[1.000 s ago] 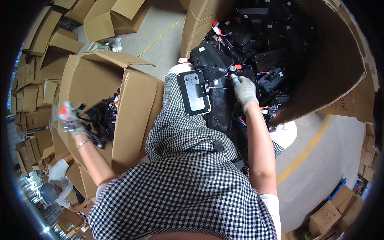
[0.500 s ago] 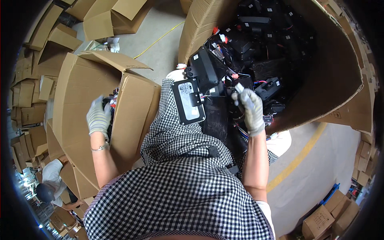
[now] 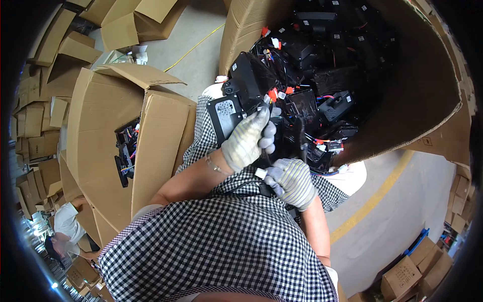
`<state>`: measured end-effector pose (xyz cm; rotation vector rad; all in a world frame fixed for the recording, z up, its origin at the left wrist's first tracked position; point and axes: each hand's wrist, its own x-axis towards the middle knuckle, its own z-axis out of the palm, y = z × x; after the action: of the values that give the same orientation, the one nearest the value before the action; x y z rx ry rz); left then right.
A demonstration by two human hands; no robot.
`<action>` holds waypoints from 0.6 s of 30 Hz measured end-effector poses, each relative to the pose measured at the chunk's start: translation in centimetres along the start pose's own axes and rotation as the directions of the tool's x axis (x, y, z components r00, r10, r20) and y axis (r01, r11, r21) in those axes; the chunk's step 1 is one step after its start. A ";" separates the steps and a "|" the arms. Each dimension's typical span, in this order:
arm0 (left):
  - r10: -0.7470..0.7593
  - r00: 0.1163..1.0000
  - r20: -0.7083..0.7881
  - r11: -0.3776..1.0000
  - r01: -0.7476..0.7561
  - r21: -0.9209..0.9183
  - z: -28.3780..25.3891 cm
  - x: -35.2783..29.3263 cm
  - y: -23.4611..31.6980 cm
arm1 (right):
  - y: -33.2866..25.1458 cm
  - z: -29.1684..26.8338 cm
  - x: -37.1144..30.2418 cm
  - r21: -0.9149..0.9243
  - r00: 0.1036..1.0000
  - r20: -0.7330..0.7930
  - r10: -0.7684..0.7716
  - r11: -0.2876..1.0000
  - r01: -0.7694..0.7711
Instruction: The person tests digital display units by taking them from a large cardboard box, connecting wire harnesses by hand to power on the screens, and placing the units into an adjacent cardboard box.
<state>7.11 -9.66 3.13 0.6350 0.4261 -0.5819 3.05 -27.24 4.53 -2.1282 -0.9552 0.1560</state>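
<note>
My left hand (image 3: 246, 143), in a striped work glove, has its fingers closed over my lap; what they grip is hidden. Just beyond its fingertips are a red connector (image 3: 273, 94) and loose wires. My right hand (image 3: 296, 185), gloved alike, is closed nearer my body and pinches a white plug (image 3: 260, 173). Left of my left hand, partly covered by it, leans a black device with a grey panel (image 3: 225, 110). Above that is a larger black housing (image 3: 247, 75) with a small white label. Both lie at the mouth of the big carton.
The big carton (image 3: 425, 136) holds many black housings and wired connectors. A second open carton (image 3: 168, 136) at my left contains a black wired unit (image 3: 126, 151). A yellow cord (image 3: 193, 48) crosses the floor. A person (image 3: 68, 226) bends at the far left among stacked boxes.
My left hand has come out of the left carton, leaving a black wired unit visible there, and moved right over my lap. My right hand has drawn the white plug down toward my body.
</note>
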 end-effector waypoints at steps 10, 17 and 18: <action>0.409 0.869 -0.278 0.901 -0.338 0.272 3.7 -7.4 2.6 | -1.3 2.2 2.0 0.010 0.986 0.095 -0.140 0.990 0.140; 0.720 0.688 -0.096 0.646 -0.612 0.456 0.7 -5.9 6.1 | 0.4 3.2 3.9 0.005 0.989 0.145 0.003 1.000 -0.004; 0.775 0.631 -0.035 0.504 -0.583 0.638 1.0 -5.7 6.1 | 0.4 3.7 3.5 0.163 1.000 0.020 -0.017 0.986 0.013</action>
<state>6.76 -4.16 9.56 1.4287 0.2447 0.2242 4.27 -22.81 2.33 -1.9722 -0.9377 0.2415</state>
